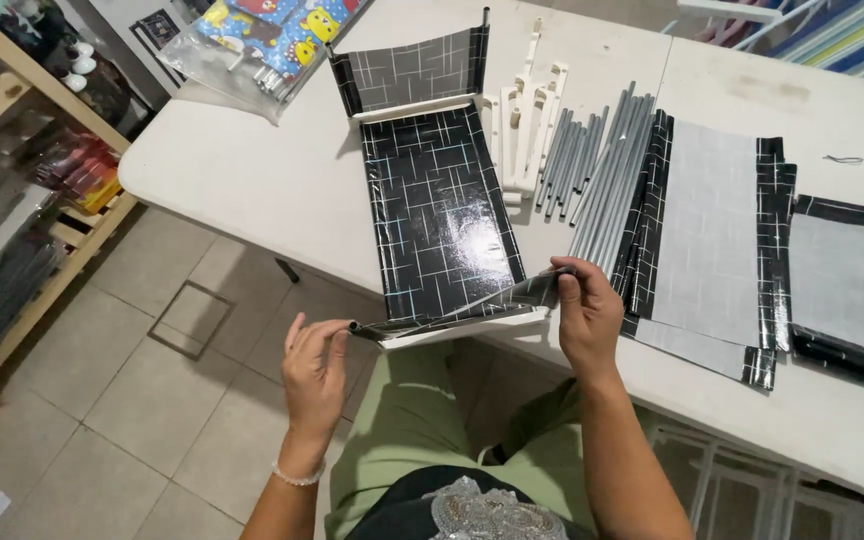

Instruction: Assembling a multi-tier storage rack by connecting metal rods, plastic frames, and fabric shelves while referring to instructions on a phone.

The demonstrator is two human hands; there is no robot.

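From the head view, the left hand pinches the near left end of a glossy black plastic sheet with white grid lines, which lies over the white table's edge. The right hand grips its near right corner, just beside loose grey metal tubes and white plastic brackets.

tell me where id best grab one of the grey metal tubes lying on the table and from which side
Judging by the pose, take a grey tube near its lower end, coming from the table's near edge. The tubes lie fanned lengthwise toward the person, and those ends are free, while white plastic brackets crowd the left side and black patterned sheets press against the right.
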